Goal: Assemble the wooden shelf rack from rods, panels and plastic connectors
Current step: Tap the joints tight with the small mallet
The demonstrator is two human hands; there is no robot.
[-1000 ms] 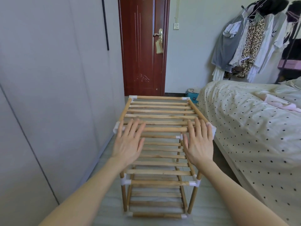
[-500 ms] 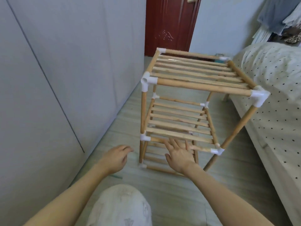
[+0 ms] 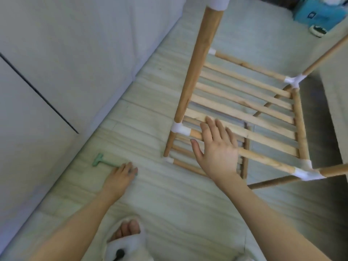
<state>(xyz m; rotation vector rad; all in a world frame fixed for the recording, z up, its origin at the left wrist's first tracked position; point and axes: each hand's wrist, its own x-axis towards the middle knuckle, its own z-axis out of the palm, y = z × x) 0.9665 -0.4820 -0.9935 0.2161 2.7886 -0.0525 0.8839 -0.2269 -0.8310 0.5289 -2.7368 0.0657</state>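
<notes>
The wooden shelf rack (image 3: 246, 113) stands on the floor, built of round rods, slatted panels and white plastic connectors (image 3: 179, 128). My right hand (image 3: 216, 149) lies flat with straight fingers on the front rod of the middle shelf, near its left corner. My left hand (image 3: 119, 177) reaches down to the floor, and its fingertips touch the end of a small green T-shaped tool (image 3: 105, 162). Whether those fingers pinch the tool is not visible. The rack's top tier is out of frame.
A grey wardrobe wall (image 3: 66, 63) runs along the left. The bed's side (image 3: 337, 87) borders the rack on the right. A blue box (image 3: 316, 12) sits at the far top right. My foot in a white slipper (image 3: 128, 236) is at the bottom edge.
The view dropped from the rack's top to floor level. My right hand went from the top panel to the middle shelf's front rod. My left hand moved down to the green tool.
</notes>
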